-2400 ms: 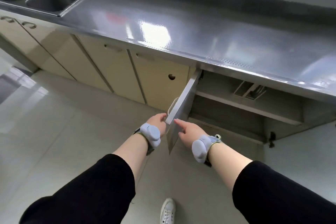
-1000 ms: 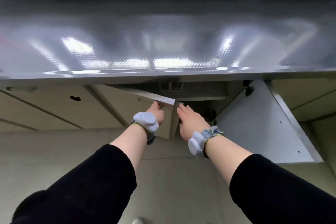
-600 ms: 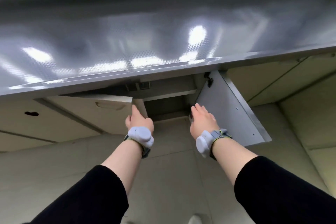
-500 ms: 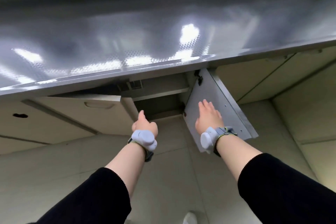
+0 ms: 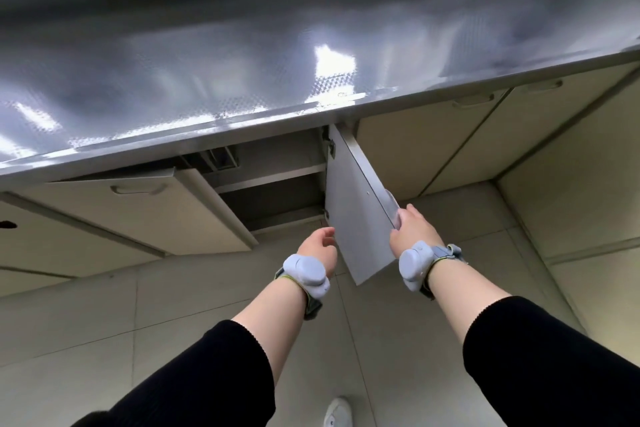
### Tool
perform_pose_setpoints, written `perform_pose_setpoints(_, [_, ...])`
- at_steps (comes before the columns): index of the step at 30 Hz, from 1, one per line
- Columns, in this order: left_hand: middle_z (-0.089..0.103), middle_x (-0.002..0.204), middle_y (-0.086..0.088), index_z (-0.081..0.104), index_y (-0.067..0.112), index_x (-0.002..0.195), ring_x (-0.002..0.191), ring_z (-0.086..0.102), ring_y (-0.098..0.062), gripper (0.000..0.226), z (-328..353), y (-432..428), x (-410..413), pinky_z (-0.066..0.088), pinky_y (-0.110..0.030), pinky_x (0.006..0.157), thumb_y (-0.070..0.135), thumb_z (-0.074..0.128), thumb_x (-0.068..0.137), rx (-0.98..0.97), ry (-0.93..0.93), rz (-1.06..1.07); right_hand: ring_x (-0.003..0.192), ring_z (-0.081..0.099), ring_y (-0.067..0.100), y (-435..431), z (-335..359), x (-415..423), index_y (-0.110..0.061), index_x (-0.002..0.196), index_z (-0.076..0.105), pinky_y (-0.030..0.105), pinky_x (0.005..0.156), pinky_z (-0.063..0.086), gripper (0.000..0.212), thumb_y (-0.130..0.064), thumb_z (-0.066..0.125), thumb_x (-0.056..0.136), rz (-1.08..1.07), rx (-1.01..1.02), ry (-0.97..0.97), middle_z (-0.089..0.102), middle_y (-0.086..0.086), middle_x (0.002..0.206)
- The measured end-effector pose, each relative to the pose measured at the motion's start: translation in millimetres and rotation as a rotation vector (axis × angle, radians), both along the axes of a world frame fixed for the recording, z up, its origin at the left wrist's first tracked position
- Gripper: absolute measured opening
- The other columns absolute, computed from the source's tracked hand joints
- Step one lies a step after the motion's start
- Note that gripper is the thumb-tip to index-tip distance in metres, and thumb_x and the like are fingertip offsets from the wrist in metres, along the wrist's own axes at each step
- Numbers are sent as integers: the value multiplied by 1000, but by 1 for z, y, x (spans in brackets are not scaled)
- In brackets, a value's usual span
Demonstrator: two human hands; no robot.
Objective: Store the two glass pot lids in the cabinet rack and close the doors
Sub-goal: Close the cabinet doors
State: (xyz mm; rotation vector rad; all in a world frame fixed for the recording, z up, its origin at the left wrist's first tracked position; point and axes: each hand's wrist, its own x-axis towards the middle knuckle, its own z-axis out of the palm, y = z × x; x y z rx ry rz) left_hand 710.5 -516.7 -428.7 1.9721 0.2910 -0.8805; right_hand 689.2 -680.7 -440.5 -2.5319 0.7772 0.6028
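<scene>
The cabinet under the steel counter has two beige doors. The left door (image 5: 145, 208) stands only slightly ajar. The right door (image 5: 356, 218) swings out wide, showing its grey inner face. My right hand (image 5: 412, 229) grips the outer edge of the right door near its handle. My left hand (image 5: 318, 250) hovers in front of the dark cabinet opening (image 5: 273, 198), loosely curled and holding nothing. A rack slot (image 5: 221, 158) shows at the top of the opening. No glass lids are visible; the cabinet's inside is mostly hidden.
The stainless steel counter (image 5: 311, 45) overhangs the cabinets. More shut beige doors (image 5: 433, 142) run to the right and to the left (image 5: 52, 246). The tiled floor (image 5: 138, 322) lies below, with my white shoe (image 5: 337, 412) at the bottom edge.
The left door has swung nearly shut and my left hand has come off it. My right hand moved from the right door's inner face to its outer edge, and the door has swung inward.
</scene>
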Motion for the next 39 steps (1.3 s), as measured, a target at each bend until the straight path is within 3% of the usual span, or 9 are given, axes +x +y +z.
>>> perform_pose_setpoints(3, [55, 137, -3, 43, 18, 138, 100, 57, -19, 54, 1, -2, -5, 40, -7, 46, 0, 32, 89, 2, 8, -37, 124, 49, 29, 5, -1, 0, -13, 79, 42, 34, 90, 44, 10, -16, 40, 89, 49, 38, -10, 25, 2, 156])
perform_pose_setpoints(9, [52, 140, -7, 42, 14, 139, 125, 53, -24, 51, 7, 9, -2, 44, -28, 98, 1, 37, 90, -9, 66, -78, 122, 49, 29, 36, -5, 5, -20, 56, 30, 33, 91, 44, 37, -19, 37, 92, 142, 84, -76, 54, 13, 127])
perform_pose_setpoints(12, [58, 132, -7, 46, 12, 136, 119, 55, -23, 48, 10, 28, 4, 46, -19, 89, 1, 40, 90, -30, 76, -57, 96, 51, 29, 61, -3, 16, -20, 55, 31, 31, 82, 43, 37, -16, 36, 91, 183, 107, -71, 55, 12, 111])
perform_pose_setpoints(15, [59, 106, -2, 55, 14, 128, 95, 53, -18, 46, 12, 44, 7, 43, -7, 54, -3, 37, 89, -51, 117, -13, 99, 54, 29, 77, -3, 22, -16, 62, 44, 27, 76, 38, 28, -15, 39, 89, 275, 117, -40, 48, 10, 133])
perform_pose_setpoints(19, [60, 100, -2, 63, 22, 115, 88, 49, -18, 48, 3, 81, 22, 38, -17, 56, -3, 34, 86, -29, 144, -26, 113, 55, 28, 112, -4, 37, -8, 111, 58, 31, 89, 45, 30, -17, 40, 89, 362, 162, -23, 32, 1, 149])
perform_pose_setpoints(23, [57, 88, -2, 65, 19, 116, 80, 46, -20, 42, -2, 121, 47, 35, -21, 59, 4, 40, 86, 4, 97, -16, 112, 57, 26, 155, -3, 58, -9, 124, 50, 29, 83, 45, 36, -13, 40, 89, 408, 144, -4, 28, -5, 151])
perform_pose_setpoints(31, [58, 76, -2, 63, 17, 115, 62, 50, -19, 44, -8, 177, 106, 39, -24, 56, 3, 33, 86, 101, 5, 45, 135, 41, 25, 213, 3, 107, -23, 143, 33, 32, 104, 41, 54, -24, 46, 91, 449, 117, 87, 11, 0, 160])
perform_pose_setpoints(35, [60, 132, -10, 55, 13, 131, 120, 56, -31, 48, -15, 196, 130, 44, -31, 100, 6, 36, 87, 137, 110, 13, 138, 35, 25, 226, -2, 128, -24, 143, 35, 34, 108, 40, 54, -24, 46, 89, 415, 107, 86, 17, 2, 158])
perform_pose_setpoints(39, [54, 139, -9, 56, 12, 129, 127, 51, -27, 46, -19, 202, 146, 40, -28, 104, 1, 35, 90, 78, 142, -62, 139, 33, 26, 237, -4, 146, -25, 144, 31, 35, 108, 40, 57, -18, 44, 89, 412, 101, 79, 17, 3, 158])
